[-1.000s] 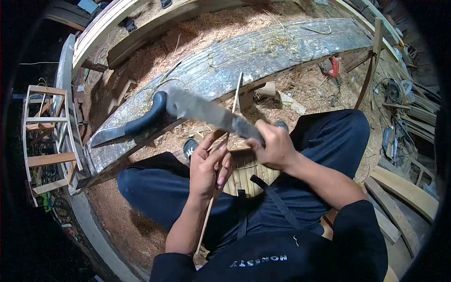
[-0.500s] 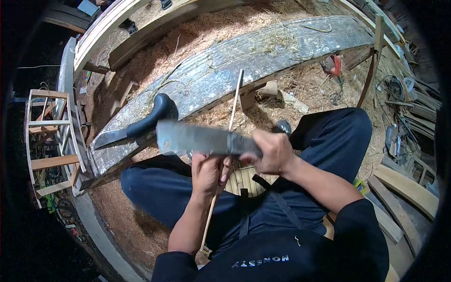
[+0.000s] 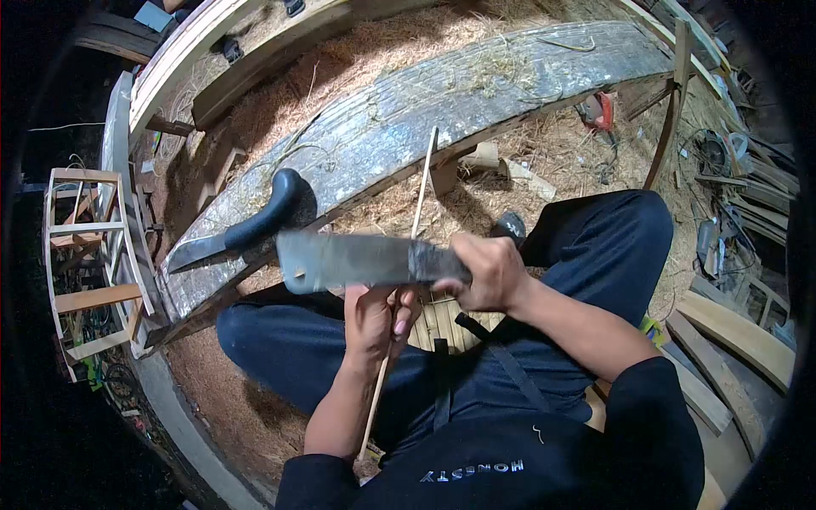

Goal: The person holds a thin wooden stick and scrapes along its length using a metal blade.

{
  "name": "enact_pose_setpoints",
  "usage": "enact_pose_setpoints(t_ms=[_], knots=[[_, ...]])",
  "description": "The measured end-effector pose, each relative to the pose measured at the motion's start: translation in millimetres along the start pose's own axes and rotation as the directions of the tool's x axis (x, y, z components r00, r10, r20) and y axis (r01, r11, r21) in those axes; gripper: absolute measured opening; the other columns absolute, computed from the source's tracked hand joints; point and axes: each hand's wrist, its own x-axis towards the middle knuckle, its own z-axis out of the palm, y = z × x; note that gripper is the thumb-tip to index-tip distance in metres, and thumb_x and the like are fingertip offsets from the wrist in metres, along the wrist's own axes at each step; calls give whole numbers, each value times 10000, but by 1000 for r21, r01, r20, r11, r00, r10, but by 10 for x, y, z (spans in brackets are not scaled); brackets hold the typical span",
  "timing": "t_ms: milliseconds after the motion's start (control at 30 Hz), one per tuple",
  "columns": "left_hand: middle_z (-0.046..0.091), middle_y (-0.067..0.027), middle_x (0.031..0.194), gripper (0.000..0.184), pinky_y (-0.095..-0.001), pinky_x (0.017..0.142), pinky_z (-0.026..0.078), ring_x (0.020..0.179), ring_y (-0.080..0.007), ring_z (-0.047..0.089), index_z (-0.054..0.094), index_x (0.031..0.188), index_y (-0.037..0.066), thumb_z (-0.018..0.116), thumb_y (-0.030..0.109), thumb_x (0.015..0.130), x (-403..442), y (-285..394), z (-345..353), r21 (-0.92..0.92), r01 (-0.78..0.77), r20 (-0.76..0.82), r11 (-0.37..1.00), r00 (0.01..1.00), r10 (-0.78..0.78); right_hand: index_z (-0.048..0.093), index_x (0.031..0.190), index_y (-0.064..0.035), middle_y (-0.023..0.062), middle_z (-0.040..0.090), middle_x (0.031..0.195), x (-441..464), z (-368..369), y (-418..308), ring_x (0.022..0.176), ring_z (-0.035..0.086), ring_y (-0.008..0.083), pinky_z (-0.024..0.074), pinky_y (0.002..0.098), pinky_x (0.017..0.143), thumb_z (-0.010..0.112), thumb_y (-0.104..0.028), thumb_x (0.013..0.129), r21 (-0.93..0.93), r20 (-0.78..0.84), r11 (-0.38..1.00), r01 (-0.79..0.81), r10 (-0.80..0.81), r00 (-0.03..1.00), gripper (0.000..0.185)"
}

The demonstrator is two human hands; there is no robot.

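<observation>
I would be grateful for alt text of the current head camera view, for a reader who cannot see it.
A seated person's right hand holds a broad knife across a thin strip gripped in the left hand. Ahead, a black-handled knife lies on a long, worn plank, with shavings strewn over the ground.

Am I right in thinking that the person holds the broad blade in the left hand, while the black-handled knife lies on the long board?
Not quite: the head view shows the broad blade in the right hand, not the left hand. The black-handled knife does lie on the long board.
</observation>
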Motion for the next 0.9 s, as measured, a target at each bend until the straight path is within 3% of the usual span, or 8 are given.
enact_pose_setpoints(t_ms=[100,233,367,400,500,633,767,900], knots=[[504,-51,607,148,-218,324,273,344,-80,356,567,1138,10,552,68,1003,24,72,31,-55,47,64,997,997,-44,533,816,-25,189,606,649,147,-11,160,577,669,365,523,455,499,586,-550,961,-61,-58,948,-314,310,949,547],[497,-51,604,258,-218,324,275,339,-79,342,558,1233,-34,557,76,999,-9,-10,-15,-11,-11,-12,1000,1000,11,504,754,-55,140,572,596,41,12,33,493,636,288,511,405,448,547,-563,980,-65,-64,992,107,-111,992,558],[508,-53,613,240,-210,336,285,357,-76,359,571,1223,-21,548,57,996,-4,47,1,-50,22,45,999,999,-20,533,802,-23,187,574,638,200,-60,214,532,624,375,502,431,490,561,-541,979,-47,-32,903,-427,426,904,548],[508,-53,613,240,-210,336,285,357,-76,359,571,1223,-21,548,57,996,-2,40,-1,-47,20,51,999,999,-18,512,738,-51,120,577,572,164,-21,265,470,633,280,506,400,416,486,-600,995,-53,-99,955,-291,285,953,607],[506,-45,607,251,-213,335,276,355,-76,353,574,1237,-7,563,54,994,31,-4,12,10,-11,62,1000,998,10,526,749,-47,126,587,582,5,22,28,467,633,290,513,413,418,475,-616,992,-102,-42,991,88,-93,995,621],[500,-30,591,253,-212,334,271,356,-73,353,569,1237,-1,586,95,1004,9,22,22,8,26,24,1000,999,-26,525,773,-39,154,579,577,156,-51,136,537,673,329,531,427,464,487,-591,996,-63,-47,946,-319,316,948,597],[504,-28,599,267,-204,339,281,360,-71,364,574,1250,-11,584,92,1004,-9,-47,-33,13,-59,49,998,997,58,524,829,-4,226,562,687,-14,-24,28,630,636,424,487,466,525,650,-527,924,-13,24,1000,-7,7,1000,547],[494,-27,602,204,-208,338,284,364,-71,352,588,1195,-12,557,42,1001,-16,57,21,4,18,18,1000,1000,-18,530,805,-5,225,565,644,160,-20,186,615,637,432,499,456,533,637,-520,936,-46,-93,957,-285,280,956,542]])
